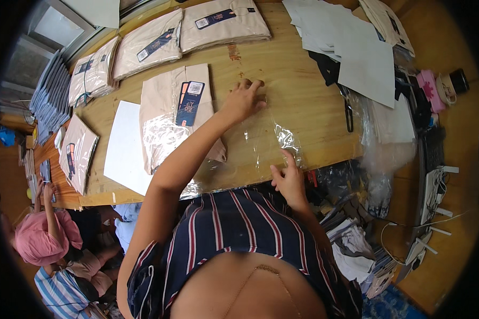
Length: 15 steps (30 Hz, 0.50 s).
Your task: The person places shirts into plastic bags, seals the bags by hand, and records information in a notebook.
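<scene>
A clear plastic bag (pixel 286 139) lies flat on the table in front of me, its glossy film catching the light. Over its far part is my left hand (pixel 244 101), fingers bent and apart, nothing visibly gripped. My right hand (pixel 289 179) is at the bag's near right side, with index finger and thumb spread; whether it presses the film I cannot tell. Left of the bag, partly behind my left forearm, sits a folded beige garment (pixel 157 98) under shiny film. A dark blue hang tag (pixel 190 103) rests on it. A white sheet (pixel 123 149) lies beside the garment.
Bagged beige garments (pixel 218 29) line the far edge; another package (pixel 79 154) lies at left. White sheets (pixel 364 69) pile up at right, near a black strap (pixel 348 112). Loose plastic and wired devices (pixel 431 196) are farther right. A person in pink (pixel 48 236) is at lower left.
</scene>
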Each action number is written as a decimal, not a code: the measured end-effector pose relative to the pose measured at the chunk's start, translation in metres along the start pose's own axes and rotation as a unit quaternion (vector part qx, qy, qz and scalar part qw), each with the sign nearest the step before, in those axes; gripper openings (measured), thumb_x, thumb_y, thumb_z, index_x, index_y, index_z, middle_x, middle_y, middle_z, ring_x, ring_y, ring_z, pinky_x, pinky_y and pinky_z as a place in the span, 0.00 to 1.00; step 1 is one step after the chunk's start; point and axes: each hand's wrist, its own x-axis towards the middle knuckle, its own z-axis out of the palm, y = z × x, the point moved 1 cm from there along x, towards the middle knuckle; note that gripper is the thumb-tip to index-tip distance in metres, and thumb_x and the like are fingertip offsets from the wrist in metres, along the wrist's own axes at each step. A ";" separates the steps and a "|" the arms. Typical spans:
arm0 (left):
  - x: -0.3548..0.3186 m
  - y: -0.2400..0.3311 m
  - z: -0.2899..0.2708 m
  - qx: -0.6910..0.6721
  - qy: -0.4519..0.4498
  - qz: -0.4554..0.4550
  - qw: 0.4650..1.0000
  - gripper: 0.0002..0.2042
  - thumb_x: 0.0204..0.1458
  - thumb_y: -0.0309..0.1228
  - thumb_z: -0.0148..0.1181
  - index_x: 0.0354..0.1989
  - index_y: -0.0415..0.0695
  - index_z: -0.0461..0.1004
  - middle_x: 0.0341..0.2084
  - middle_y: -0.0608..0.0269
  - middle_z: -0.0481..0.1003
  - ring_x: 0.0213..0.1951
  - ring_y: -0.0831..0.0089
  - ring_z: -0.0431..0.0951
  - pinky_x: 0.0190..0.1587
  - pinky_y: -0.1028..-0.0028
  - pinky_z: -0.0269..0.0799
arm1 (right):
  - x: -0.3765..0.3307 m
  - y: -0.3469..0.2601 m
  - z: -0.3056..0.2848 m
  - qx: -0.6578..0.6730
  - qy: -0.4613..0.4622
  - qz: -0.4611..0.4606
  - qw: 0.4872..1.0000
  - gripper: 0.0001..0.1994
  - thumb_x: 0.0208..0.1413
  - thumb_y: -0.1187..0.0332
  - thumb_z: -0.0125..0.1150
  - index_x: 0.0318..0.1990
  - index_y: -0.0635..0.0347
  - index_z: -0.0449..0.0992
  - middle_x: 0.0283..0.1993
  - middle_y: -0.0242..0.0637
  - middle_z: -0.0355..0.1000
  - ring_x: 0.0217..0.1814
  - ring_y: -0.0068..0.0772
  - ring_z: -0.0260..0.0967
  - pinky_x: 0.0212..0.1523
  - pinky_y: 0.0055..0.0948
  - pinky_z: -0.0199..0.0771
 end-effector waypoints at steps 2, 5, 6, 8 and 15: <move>0.018 0.008 0.012 0.051 -0.076 -0.077 0.993 0.23 0.41 0.34 0.56 0.46 0.48 0.55 0.38 0.49 0.64 0.41 0.55 0.67 0.39 0.64 0.64 | -0.005 0.010 0.002 0.091 -0.010 0.033 0.995 0.23 0.48 0.71 0.52 0.52 0.56 0.54 0.12 0.34 0.64 0.10 0.24 0.62 0.12 0.23 0.62; 0.029 0.007 0.013 -0.004 -0.190 -0.057 0.980 0.22 0.43 0.33 0.54 0.46 0.49 0.53 0.31 0.50 0.67 0.38 0.57 0.69 0.36 0.66 0.65 | -0.007 0.018 0.005 0.155 -0.019 0.046 0.987 0.23 0.49 0.71 0.50 0.53 0.55 0.53 0.12 0.34 0.64 0.09 0.20 0.61 0.08 0.18 0.59; 0.027 0.007 0.010 -0.048 -0.174 -0.016 0.983 0.20 0.44 0.31 0.53 0.45 0.48 0.54 0.30 0.51 0.68 0.37 0.59 0.70 0.35 0.67 0.65 | -0.007 0.019 0.007 0.163 -0.024 0.045 0.985 0.22 0.50 0.71 0.50 0.53 0.55 0.53 0.12 0.34 0.64 0.09 0.19 0.60 0.07 0.17 0.57; 0.020 0.001 -0.005 -0.134 -0.133 0.059 0.980 0.17 0.44 0.27 0.52 0.43 0.47 0.55 0.27 0.53 0.68 0.34 0.61 0.71 0.33 0.68 0.65 | -0.003 0.013 0.004 0.160 -0.076 0.079 0.981 0.22 0.50 0.70 0.50 0.52 0.54 0.53 0.11 0.34 0.64 0.08 0.19 0.59 0.07 0.17 0.55; 0.001 -0.002 -0.146 -0.264 -0.047 0.234 0.935 0.09 0.42 0.17 0.49 0.33 0.41 0.70 0.32 0.56 0.71 0.29 0.64 0.71 0.30 0.72 0.64 | 0.021 -0.048 -0.027 0.152 -0.181 -0.019 0.972 0.20 0.50 0.73 0.49 0.52 0.54 0.57 0.12 0.31 0.63 0.09 0.15 0.55 0.09 0.14 0.53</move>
